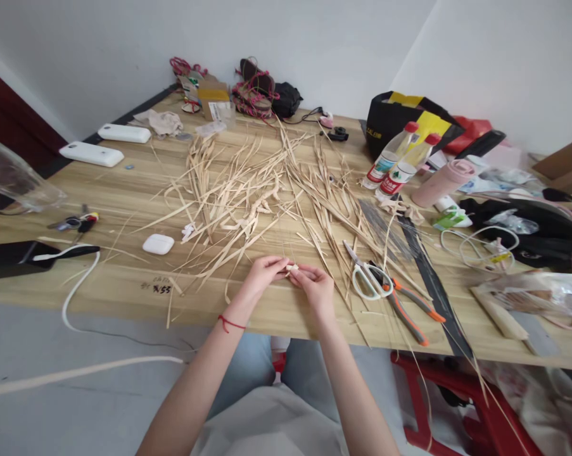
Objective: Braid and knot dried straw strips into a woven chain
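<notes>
Close to the table's front edge, my left hand [265,273] and my right hand [315,288] meet with bent fingers. Between their fingertips they pinch a small pale piece of woven straw [292,268], with thin strands sticking up from it. Its exact shape is partly hidden by my fingers. Just beyond lies a loose heap of straw strips [247,171], spread over the middle of the table. A braided straw piece [265,201] rests on that heap. To the right of my right hand are scissors [371,278] with pale handles and orange-and-grey pliers [409,310].
A white earbud case [158,244] and keys [80,220] lie to the left. Two water bottles [402,166], a pink flask [443,182] and a black bag [381,123] stand at the right. A white cable [69,294] hangs over the front edge; a red stool [480,405] is below.
</notes>
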Demonstrator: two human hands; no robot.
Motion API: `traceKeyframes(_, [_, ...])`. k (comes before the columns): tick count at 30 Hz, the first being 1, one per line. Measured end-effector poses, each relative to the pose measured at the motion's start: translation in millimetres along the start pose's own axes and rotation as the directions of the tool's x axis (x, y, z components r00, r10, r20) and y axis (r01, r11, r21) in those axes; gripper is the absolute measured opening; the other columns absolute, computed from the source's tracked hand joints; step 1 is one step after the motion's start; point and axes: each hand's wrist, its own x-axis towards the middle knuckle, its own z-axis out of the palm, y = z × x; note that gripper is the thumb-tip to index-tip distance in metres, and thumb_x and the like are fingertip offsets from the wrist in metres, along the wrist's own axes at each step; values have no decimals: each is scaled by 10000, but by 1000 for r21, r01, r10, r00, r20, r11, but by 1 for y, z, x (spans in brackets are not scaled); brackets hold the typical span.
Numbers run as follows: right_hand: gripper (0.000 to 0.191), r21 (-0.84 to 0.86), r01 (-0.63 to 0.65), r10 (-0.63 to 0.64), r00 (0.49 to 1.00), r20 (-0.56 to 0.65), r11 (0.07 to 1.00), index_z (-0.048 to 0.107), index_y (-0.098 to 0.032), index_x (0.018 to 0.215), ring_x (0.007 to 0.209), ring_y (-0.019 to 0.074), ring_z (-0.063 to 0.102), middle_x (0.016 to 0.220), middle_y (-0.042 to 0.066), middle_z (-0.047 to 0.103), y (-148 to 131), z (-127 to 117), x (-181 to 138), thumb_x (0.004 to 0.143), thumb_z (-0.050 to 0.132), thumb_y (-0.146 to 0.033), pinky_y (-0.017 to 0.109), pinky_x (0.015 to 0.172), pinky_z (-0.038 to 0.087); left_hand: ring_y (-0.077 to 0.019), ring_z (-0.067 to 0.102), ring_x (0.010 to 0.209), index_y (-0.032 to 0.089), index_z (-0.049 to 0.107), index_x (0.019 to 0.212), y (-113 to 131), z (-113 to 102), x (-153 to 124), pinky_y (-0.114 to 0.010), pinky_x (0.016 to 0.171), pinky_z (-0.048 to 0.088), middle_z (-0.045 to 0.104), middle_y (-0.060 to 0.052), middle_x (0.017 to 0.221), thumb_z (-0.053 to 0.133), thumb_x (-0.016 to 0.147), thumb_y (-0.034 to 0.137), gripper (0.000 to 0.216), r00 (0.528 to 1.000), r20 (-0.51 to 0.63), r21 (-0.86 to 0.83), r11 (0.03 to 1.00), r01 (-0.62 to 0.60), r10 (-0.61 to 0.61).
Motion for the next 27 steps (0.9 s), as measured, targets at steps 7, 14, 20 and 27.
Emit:
traceKeyframes(7, [317, 176, -128, 128, 992, 11, 976, 641, -113, 767, 681, 179, 683, 723, 79, 714, 2, -2, 5, 507, 806, -188, 294, 729, 564, -199, 633, 811, 105, 681, 793, 0, 1, -2, -341, 800, 501, 698, -79, 830, 726, 638, 344, 289, 1000, -5, -16, 1000, 0, 0])
traceKeyframes(14, [292, 182, -177, 171, 984, 50, 967, 637, -121, 744, 693, 186, 682, 733, 79, 714, 0, -1, 5, 510, 803, -179, 322, 764, 560, -196, 633, 844, 109, 677, 803, 2, -1, -2, -327, 816, 499, 694, -88, 874, 706, 674, 316, 246, 999, 8, -11, 999, 42, -42])
traceKeyframes(20, [278, 113, -185, 179, 982, 58, 976, 649, -131, 738, 693, 190, 677, 751, 73, 710, -2, -1, 6, 516, 803, -197, 354, 798, 551, -211, 652, 854, 131, 626, 995, 9, -8, 6, -371, 809, 505, 677, -131, 971, 667, 736, 286, 305, 991, 78, -110, 987, 119, -110])
traceKeyframes(27, [287, 120, -215, 200, 972, 124, 969, 666, -122, 775, 738, 190, 674, 826, 87, 715, -6, -4, 7, 533, 793, -209, 348, 813, 541, -217, 643, 881, 112, 646, 927, 7, -10, 13, -370, 831, 497, 676, -132, 979, 684, 721, 267, 260, 987, 102, -104, 985, 137, -126])
